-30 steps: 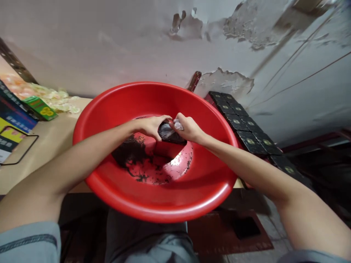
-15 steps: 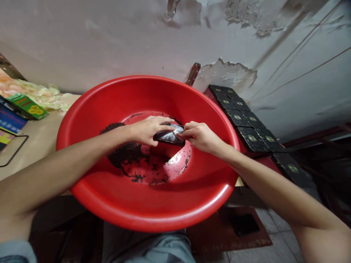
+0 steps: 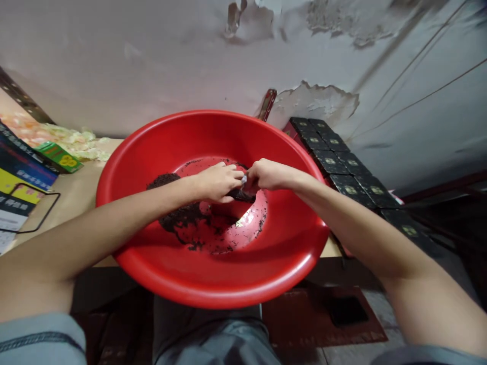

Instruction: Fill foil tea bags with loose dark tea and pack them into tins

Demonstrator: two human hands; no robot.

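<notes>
Over the inside of a large red basin [image 3: 213, 291], my left hand [image 3: 218, 183] closes around a small black box [image 3: 245, 197], mostly covered by my fingers. A bit of clear plastic bag [image 3: 244, 179] sticks up from the box's top. My right hand [image 3: 263, 175] pinches this plastic with its fingertips, close against my left fingers. Below and left of the hands, dark loose leaves, like dry tea [image 3: 167, 180], lie heaped in the basin, with scattered bits across its bottom.
Black boxes with gold labels [image 3: 350, 187] stand in rows right of the basin. On the left of the table [image 3: 76, 195] are a green box [image 3: 59, 156], a blue and yellow package [image 3: 21, 187] and pale flowers [image 3: 72, 139]. A peeling wall [image 3: 171, 61] rises behind.
My right hand has turned over the box, and the plastic, spread across its top before, is now gathered into a small tuft. The view has shifted slightly left.
</notes>
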